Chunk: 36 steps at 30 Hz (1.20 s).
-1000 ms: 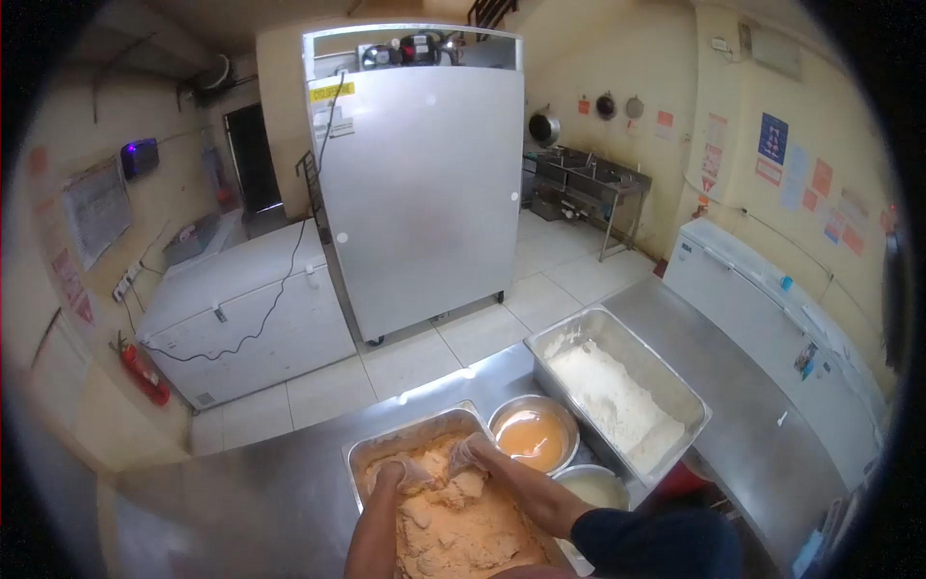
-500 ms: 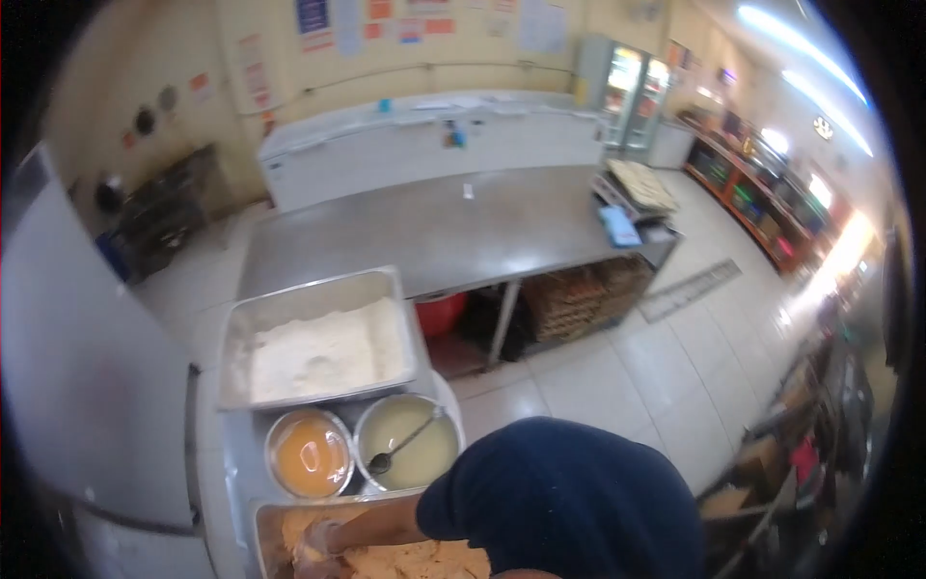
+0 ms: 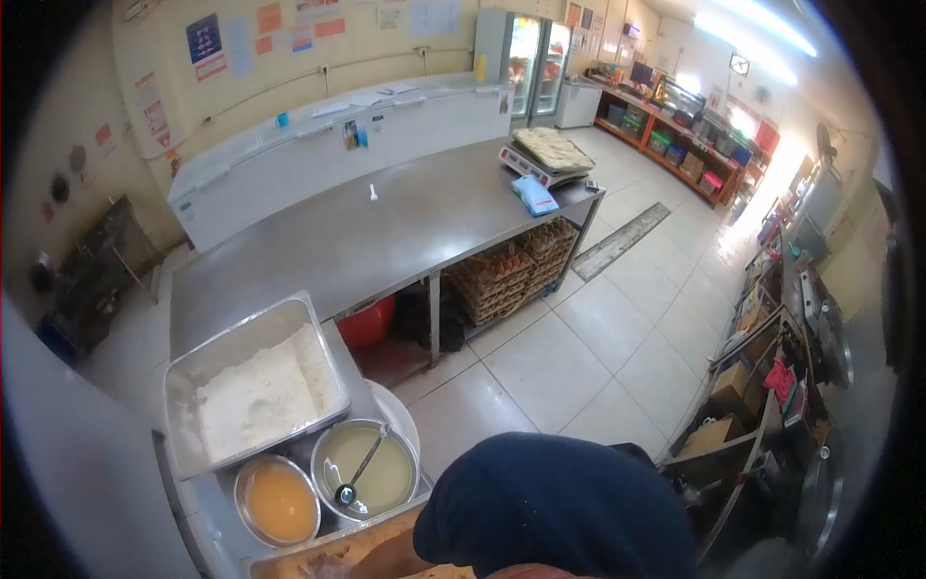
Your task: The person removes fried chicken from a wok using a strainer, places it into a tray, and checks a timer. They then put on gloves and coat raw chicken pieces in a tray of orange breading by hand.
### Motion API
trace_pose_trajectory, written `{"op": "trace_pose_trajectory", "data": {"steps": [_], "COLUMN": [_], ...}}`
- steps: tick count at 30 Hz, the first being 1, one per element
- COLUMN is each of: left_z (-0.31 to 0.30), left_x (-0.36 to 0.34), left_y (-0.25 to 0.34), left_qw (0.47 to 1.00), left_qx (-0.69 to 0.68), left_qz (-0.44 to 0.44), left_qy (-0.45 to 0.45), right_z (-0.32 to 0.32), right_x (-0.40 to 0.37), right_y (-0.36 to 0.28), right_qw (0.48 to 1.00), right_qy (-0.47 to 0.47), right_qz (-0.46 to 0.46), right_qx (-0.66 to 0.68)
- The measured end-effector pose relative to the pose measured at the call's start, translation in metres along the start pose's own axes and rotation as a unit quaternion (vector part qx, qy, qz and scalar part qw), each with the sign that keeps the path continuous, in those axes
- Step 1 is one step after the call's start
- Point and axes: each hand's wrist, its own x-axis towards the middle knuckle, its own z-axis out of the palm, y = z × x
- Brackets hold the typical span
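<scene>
My right hand (image 3: 330, 566) reaches down into a metal tray (image 3: 265, 569) of orange-coloured crumbly mixture at the bottom edge. It looks pale and blurred, and its fingers cannot be made out. A dark blue cap (image 3: 559, 502) covers much of the bottom centre and hides part of the arm. Above the tray stand a bowl of orange liquid (image 3: 281, 499) and a bowl of pale liquid (image 3: 386, 475) with a ladle (image 3: 365, 465) in it. A deep metal pan (image 3: 323, 333) of white powder (image 3: 260, 400) sits behind them. My left hand is out of view.
A steel table (image 3: 318, 232) extends behind the pan, with a scale (image 3: 531, 169) and blue packet (image 3: 534, 195) at its right end. Stacked egg trays (image 3: 502, 280) and a red tub (image 3: 367, 323) are underneath. Cluttered shelves (image 3: 743, 434) line the right; white freezers (image 3: 318, 145) stand behind.
The view has swung to the right, so the table, pan and bowls appear further left. The mixture tray and my right hand now sit lower, mostly cut off by the bottom edge.
</scene>
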Motion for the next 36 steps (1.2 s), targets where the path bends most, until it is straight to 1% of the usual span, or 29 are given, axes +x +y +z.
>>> {"op": "trace_pose_trajectory", "data": {"steps": [7, 12, 19, 22, 29, 33, 36], "left_z": [0.008, 0.011, 0.005, 0.004, -0.004, -0.014, -0.027], "left_x": [0.003, 0.008, 0.005, 0.003, -0.005, -0.012, -0.023], "left_y": [0.021, 0.024, 0.001, 0.0, 0.011, 0.014, 0.005], "left_qw": [0.999, 0.998, 0.998, 0.998, 0.999, 1.0, 1.0], "left_qx": [-0.007, -0.021, -0.035, -0.039, -0.021, -0.02, -0.022], "left_qz": [0.026, 0.041, 0.032, 0.031, 0.019, 0.01, -0.001], "left_qy": [-0.022, -0.032, -0.037, -0.039, -0.032, -0.021, -0.002], "right_z": [-0.019, -0.014, 0.004, -0.005, -0.005, -0.013, -0.02], "right_x": [-0.009, -0.012, -0.005, -0.019, -0.018, -0.02, -0.022], "right_y": [-0.01, -0.006, -0.002, -0.011, -0.019, -0.021, -0.022], "right_qw": [1.0, 0.999, 0.999, 0.998, 0.999, 0.998, 0.998], "right_qy": [0.026, 0.027, 0.018, 0.025, 0.04, 0.047, 0.048], "right_qz": [0.008, 0.027, 0.038, 0.05, 0.03, 0.029, 0.026], "right_qx": [-0.013, -0.011, -0.021, -0.019, -0.014, -0.009, -0.011]}}
